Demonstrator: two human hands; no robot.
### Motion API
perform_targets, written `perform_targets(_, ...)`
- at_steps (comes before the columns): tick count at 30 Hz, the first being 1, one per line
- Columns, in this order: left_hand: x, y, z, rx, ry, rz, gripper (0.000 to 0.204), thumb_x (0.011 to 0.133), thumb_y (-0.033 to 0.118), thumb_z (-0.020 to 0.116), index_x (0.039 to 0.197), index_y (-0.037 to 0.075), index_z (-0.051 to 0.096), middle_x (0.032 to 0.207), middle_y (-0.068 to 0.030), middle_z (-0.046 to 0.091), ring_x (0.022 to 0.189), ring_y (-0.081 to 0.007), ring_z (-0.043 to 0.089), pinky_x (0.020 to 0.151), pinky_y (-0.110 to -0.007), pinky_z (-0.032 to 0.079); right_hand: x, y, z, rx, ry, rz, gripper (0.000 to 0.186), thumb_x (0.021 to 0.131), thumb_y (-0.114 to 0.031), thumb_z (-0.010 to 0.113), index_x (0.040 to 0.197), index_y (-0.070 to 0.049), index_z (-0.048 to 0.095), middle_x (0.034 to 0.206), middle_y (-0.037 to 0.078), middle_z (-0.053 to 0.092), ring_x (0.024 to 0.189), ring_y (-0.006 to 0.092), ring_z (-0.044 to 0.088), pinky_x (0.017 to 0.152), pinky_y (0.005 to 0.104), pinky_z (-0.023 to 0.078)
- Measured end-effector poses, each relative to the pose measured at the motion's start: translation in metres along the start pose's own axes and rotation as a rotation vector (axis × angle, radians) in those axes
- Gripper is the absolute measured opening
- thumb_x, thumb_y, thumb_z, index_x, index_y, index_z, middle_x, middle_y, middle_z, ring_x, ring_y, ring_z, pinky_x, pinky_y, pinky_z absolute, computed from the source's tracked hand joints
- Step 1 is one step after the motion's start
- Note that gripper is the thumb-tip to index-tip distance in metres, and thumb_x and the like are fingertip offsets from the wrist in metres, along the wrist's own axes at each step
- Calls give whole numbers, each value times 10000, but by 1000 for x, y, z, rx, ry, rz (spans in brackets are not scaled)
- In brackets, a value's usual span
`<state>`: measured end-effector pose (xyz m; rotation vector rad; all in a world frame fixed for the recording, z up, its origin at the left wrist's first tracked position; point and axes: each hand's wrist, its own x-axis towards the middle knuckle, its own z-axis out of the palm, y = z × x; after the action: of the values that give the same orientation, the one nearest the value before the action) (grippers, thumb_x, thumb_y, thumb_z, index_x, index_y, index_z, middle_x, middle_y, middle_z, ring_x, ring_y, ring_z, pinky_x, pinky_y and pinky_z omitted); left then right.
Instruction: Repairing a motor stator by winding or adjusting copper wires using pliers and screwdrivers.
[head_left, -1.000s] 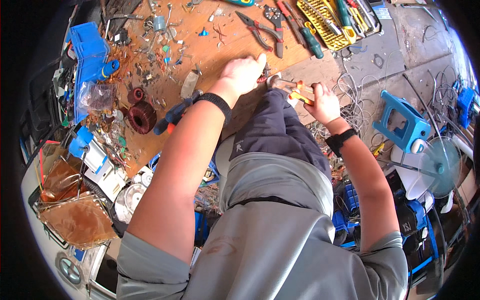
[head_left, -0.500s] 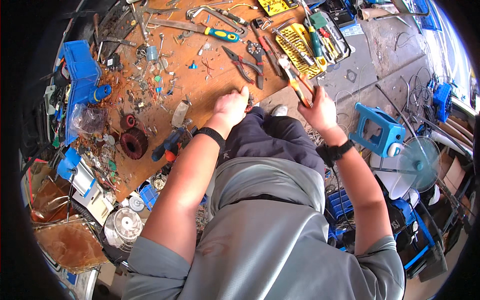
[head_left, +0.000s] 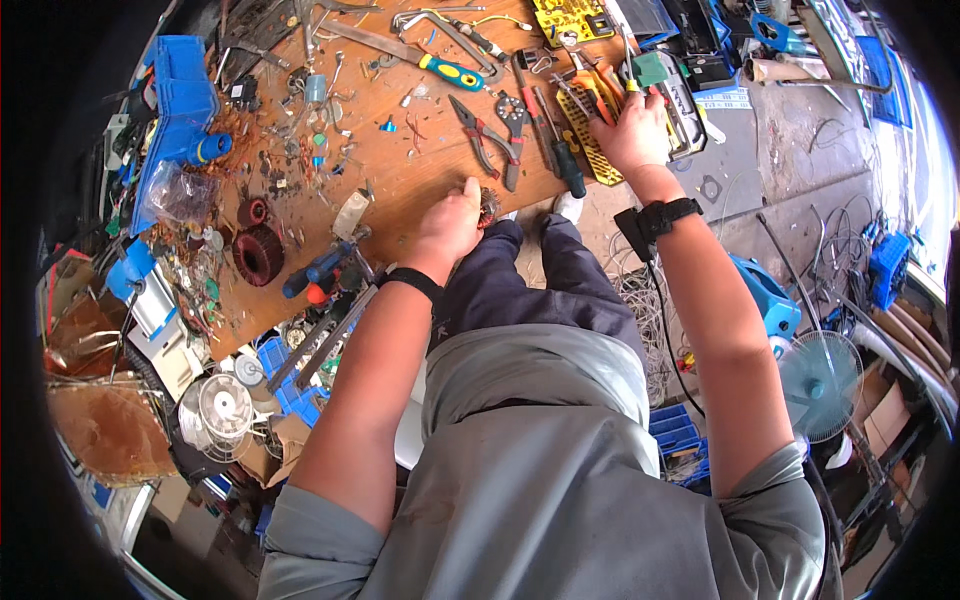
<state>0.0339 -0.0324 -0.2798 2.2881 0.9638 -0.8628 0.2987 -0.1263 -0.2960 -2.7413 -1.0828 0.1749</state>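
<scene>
My left hand is closed at the bench's near edge, gripping a small copper-wound coil that pokes out past the thumb; the hand covers the rest of it. Farther to the right, my right hand reaches over a yellow tool tray, its fingers around the handles of orange-handled pliers. A dark-handled screwdriver lies just left of that tray. Red-handled pliers and a dark plier-like tool rest between my hands.
Scraps and small parts litter the wooden bench. A file with a green-yellow handle lies at the back. Wound rings and a blue bin are at left. A fan stands on the right, near a blue machine.
My right hand has moved forward with the orange-handled pliers, from beside the bench edge to over the yellow tray. My left hand stays near the edge with the coil. The view has shifted slightly.
</scene>
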Motion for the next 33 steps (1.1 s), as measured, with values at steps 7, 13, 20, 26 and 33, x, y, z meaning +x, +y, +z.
perform_targets(7,1,-2,9,-19,2,-56,614,786,152,764,1245,46,370,1154,-233,619,1070,-393,636,891,-464,541,3,5,-7,-127,-89,-104,645,753,-446,766,1182,-15,552,1220,205,539,1186,375,507,1001,450,435)
perform_targets(13,0,3,8,-67,64,-49,572,786,139,733,1219,36,375,1114,-263,627,1045,-435,620,881,-499,510,-1,14,-11,-85,-2,-142,556,768,-390,744,1161,-39,568,1171,195,551,1134,368,525,964,440,452)
perform_targets(20,0,6,8,-86,61,-71,578,781,149,744,1217,48,380,1131,-259,617,1064,-430,617,896,-500,509,-36,22,-34,186,150,-261,501,770,-261,732,1193,-41,580,1103,187,566,1048,376,545,931,453,449)
perform_targets(26,-1,4,7,-92,48,-55,596,778,170,758,1230,63,383,1166,-249,602,1089,-419,614,916,-500,510,-22,44,-16,166,-194,27,403,840,-321,675,1068,2,594,1041,227,637,939,387,656,817,473,539)
perform_targets(33,2,-1,12,-78,13,-60,604,785,177,749,1246,69,373,1172,-254,600,1092,-413,616,919,-494,511,-40,7,-20,99,-216,-114,267,874,-273,586,942,-15,597,877,207,685,768,387,691,704,469,566)
